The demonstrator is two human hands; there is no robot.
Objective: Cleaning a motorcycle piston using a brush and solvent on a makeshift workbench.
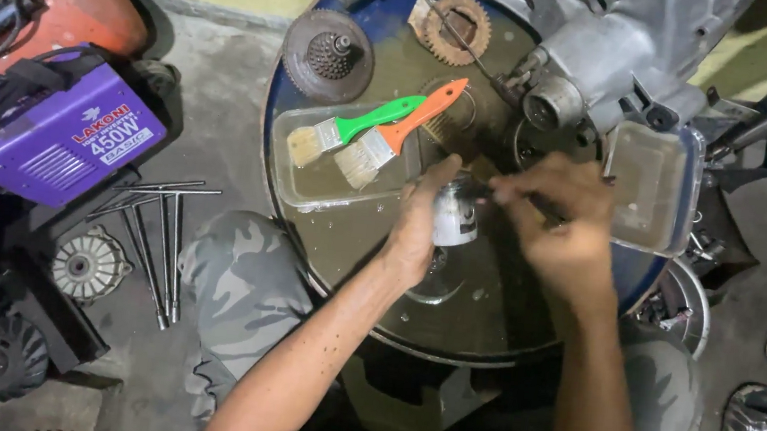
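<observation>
From the head camera, looking straight down, the person is sitting at a round blue drum top [349, 269] whose surface is wet and oily. The left hand [421, 224] is wrapping its fingers and thumb closed around a small silvery piston [455, 215], keeping it upright just above the middle of the drum. The right hand [563, 220] is curling tight around a thin dark tool [509, 191], its tip touching the top of the piston; the hand is hiding most of the tool, so I cannot tell its kind.

Just beside the left hand a clear plastic tray [296, 187] of murky liquid is holding two paintbrushes, one with a green handle [359, 127] and one with an orange handle [402, 132], bristles down in the tray. Behind them a sprocket cluster [329, 53] and a rusty gear [457, 28] are lying at the far rim. A grey engine casing [600, 48] is resting at the upper right, with a second clear tray [652, 187] beside the right hand. On the floor to the left are lying a purple welding machine [60, 129] and some long T-handled wrenches [158, 239].
</observation>
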